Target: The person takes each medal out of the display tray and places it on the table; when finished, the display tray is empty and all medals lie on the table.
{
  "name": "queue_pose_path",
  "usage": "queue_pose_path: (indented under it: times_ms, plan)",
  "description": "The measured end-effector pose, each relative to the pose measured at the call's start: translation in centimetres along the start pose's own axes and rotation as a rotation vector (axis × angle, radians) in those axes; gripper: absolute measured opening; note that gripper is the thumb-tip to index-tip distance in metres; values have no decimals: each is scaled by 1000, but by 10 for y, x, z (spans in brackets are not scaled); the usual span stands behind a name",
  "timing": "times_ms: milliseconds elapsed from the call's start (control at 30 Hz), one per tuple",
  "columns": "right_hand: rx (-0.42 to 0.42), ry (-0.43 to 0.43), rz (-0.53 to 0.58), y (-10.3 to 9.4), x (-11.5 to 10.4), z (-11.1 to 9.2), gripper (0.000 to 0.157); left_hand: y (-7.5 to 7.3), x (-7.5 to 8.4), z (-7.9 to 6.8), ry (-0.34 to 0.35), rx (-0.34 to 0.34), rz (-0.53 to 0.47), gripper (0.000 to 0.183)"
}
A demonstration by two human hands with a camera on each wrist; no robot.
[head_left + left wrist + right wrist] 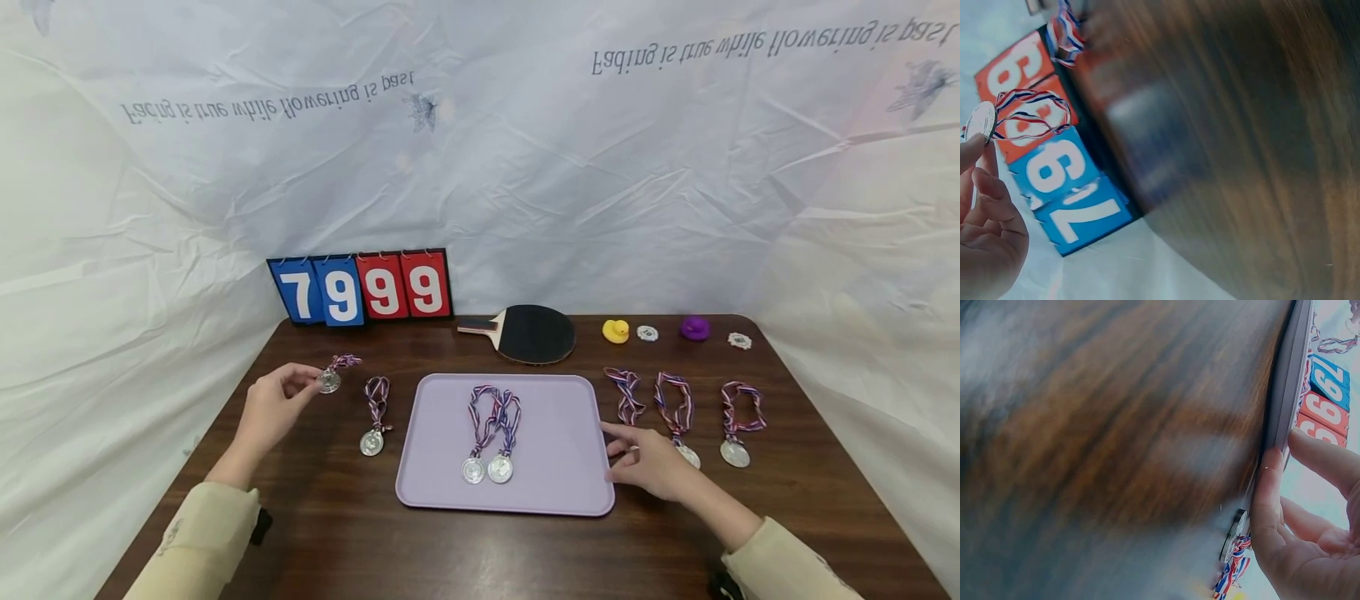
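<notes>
My left hand (277, 404) pinches the rim of a silver medal (328, 382) between thumb and fingers at the table's left side. Its striped ribbon trails toward the back. A second medal (372, 442) lies between that hand and the lilac tray (431, 417). Two medals with looped ribbons, one of them a medal (500, 468), rest side by side in the tray. Along the tray's right edge, my right hand (648, 462) touches the rim with spread fingertips. Past this hand lie more medals, including a medal (735, 453) at far right; one ribbon's disc is hidden.
At the back left stands a flip scoreboard (360, 289) reading 7999. A black table tennis bat (536, 335) lies behind the tray. Back right hold a yellow duck (616, 332), a purple duck (695, 329) and two white chips. White cloth (525, 183) hangs around the table.
</notes>
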State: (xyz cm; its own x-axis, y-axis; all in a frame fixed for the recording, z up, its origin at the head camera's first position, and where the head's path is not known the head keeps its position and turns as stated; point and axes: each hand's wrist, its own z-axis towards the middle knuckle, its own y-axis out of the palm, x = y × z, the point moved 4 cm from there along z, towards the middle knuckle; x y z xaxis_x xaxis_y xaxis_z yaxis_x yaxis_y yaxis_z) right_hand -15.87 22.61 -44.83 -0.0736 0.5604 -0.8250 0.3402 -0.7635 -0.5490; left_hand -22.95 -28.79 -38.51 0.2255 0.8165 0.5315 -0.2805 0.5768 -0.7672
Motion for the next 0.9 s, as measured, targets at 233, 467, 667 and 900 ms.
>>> queue_pose_path:
  times_ms: [233,467,667,900]
  plan:
    - [-6,-7,-12,0,0,0,70,12,-18,-7,-89,-197,-39,17]
    - [-2,2,-16,0,0,0,71,22,-35,-21,-199,-412,-132,23]
    - [-5,8,-20,-1,-1,0,71,30,-47,-33,-262,-530,-224,23]
    - [-7,8,-20,0,-1,1,70,35,-53,-40,-249,-579,-234,21]
